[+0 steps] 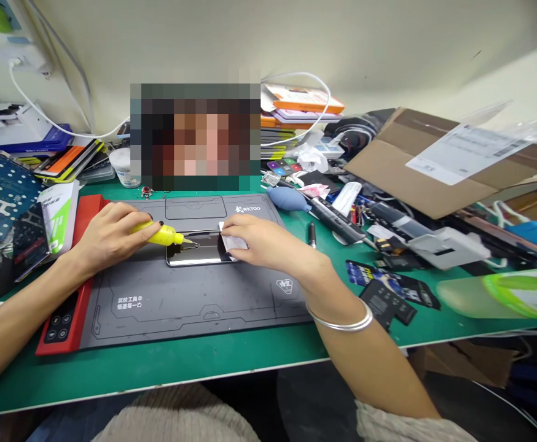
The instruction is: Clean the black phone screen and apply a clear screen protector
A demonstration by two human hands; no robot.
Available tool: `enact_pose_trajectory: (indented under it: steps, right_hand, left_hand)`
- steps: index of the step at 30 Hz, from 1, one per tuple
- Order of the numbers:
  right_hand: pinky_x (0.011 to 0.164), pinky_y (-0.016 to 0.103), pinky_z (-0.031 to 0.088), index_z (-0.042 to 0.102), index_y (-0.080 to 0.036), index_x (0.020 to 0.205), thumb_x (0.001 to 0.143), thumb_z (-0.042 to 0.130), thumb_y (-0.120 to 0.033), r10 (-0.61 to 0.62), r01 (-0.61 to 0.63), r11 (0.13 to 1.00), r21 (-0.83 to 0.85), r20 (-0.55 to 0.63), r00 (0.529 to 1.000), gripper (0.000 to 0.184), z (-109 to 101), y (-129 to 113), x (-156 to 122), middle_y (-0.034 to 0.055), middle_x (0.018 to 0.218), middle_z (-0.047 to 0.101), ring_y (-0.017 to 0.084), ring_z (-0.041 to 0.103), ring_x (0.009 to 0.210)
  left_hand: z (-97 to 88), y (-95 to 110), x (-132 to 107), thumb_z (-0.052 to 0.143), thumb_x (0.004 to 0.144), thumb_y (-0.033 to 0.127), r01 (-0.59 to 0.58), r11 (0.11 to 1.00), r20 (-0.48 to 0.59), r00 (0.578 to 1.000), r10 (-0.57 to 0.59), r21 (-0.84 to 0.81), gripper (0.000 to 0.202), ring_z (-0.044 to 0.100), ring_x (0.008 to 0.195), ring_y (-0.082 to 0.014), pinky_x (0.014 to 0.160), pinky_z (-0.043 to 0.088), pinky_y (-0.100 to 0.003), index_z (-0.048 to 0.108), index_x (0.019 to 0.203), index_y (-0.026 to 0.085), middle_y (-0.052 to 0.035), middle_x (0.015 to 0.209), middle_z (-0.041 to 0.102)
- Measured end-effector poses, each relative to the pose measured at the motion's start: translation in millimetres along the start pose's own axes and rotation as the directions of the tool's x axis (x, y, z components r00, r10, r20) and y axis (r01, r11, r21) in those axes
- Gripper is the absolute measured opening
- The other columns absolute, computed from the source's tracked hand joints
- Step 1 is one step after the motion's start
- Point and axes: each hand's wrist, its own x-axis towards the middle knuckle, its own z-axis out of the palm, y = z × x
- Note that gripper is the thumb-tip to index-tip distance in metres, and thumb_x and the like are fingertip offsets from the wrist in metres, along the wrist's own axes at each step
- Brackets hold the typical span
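**Head view: one smartphone, two hands, one pick**

One smartphone is laid flat on one grey repair mat, between the hands. One yellow-handled pick is gripped in the left hand, tip at the phone's upper edge; one white tab is pinched by the right hand; one silver bangle is worn on that wrist

In front of us a repair mat lies on the workbench, with a smartphone on it. Left of the mat stands a booklet; to its right lies a blower bulb, and behind that bulb, farther right, a cardboard box.
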Motion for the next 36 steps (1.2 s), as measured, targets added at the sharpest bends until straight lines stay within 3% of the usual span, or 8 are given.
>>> enact_pose_trajectory:
  steps: [4,12,19,30,33,36]
  right_hand:
    - [0.092,0.043,0.056,0.074,-0.014,0.103,0.084,0.063,-0.013,0.001,-0.001,1.000,0.004,0.007,1.000,0.021,0.2,0.1,0.5,0.0143,0.126,0.065,0.031,0.064,0.114]
    - [0.094,0.042,0.055,0.073,-0.014,0.105,0.086,0.063,-0.013,0.013,-0.013,1.000,-0.009,0.020,1.000,0.022,-0.2,-1.1,1.7,0.0139,0.126,0.066,0.031,0.063,0.116]
    - [0.095,0.043,0.054,0.073,-0.013,0.106,0.086,0.061,-0.013,0.013,-0.013,1.000,-0.014,0.027,1.000,0.023,0.2,-1.3,1.8,0.0140,0.126,0.065,0.031,0.062,0.117]
    - [0.092,0.041,0.054,0.072,-0.015,0.104,0.086,0.061,-0.013,-0.009,0.009,1.000,-0.015,0.003,1.000,0.022,2.3,0.7,1.4,0.0136,0.125,0.066,0.030,0.063,0.113]
    - [0.093,0.041,0.054,0.073,-0.014,0.104,0.086,0.060,-0.013,0.001,-0.001,1.000,-0.014,0.010,1.000,0.022,1.3,-0.2,1.1,0.0138,0.126,0.065,0.030,0.063,0.114]
    - [0.092,0.041,0.054,0.073,-0.015,0.103,0.086,0.061,-0.014,0.007,-0.007,1.000,-0.008,0.017,1.000,0.021,0.7,-0.8,0.8,0.0135,0.125,0.065,0.030,0.063,0.114]
  left_hand:
    - [-0.4,-0.1,0.0,0.059,0.098,0.026,-0.096,0.993,-0.065,0.993,0.101,0.073,0.016,0.061,0.085,-0.0210,0.077,0.048,-0.035,0.068,0.110,0.030,-0.0029,0.099,0.073]
    - [-1.2,-0.5,0.3,0.057,0.099,0.025,-0.161,0.968,-0.072,0.981,0.178,0.192,0.015,0.060,0.086,-0.0208,0.077,0.049,-0.034,0.068,0.109,0.027,-0.0033,0.098,0.074]
    - [1.0,-1.5,-2.3,0.052,0.101,0.031,-0.064,0.987,0.001,0.998,0.065,0.146,0.019,0.063,0.088,-0.0208,0.079,0.049,-0.035,0.070,0.107,0.029,-0.0029,0.097,0.073]
    - [5.4,-1.2,-1.3,0.059,0.096,0.028,-0.008,1.000,-0.054,0.999,0.009,0.015,0.015,0.066,0.093,-0.0234,0.081,0.050,-0.038,0.069,0.107,0.030,-0.0035,0.100,0.075]
    - [6.4,-2.4,-3.4,0.059,0.095,0.030,0.034,0.999,-0.028,0.999,-0.033,0.035,0.016,0.066,0.096,-0.0242,0.084,0.051,-0.040,0.070,0.108,0.029,-0.0033,0.103,0.076]
    - [5.3,-1.5,-4.9,0.064,0.093,0.033,0.120,0.988,-0.091,0.990,-0.111,0.097,0.019,0.065,0.097,-0.0262,0.084,0.051,-0.043,0.069,0.110,0.029,-0.0032,0.104,0.076]
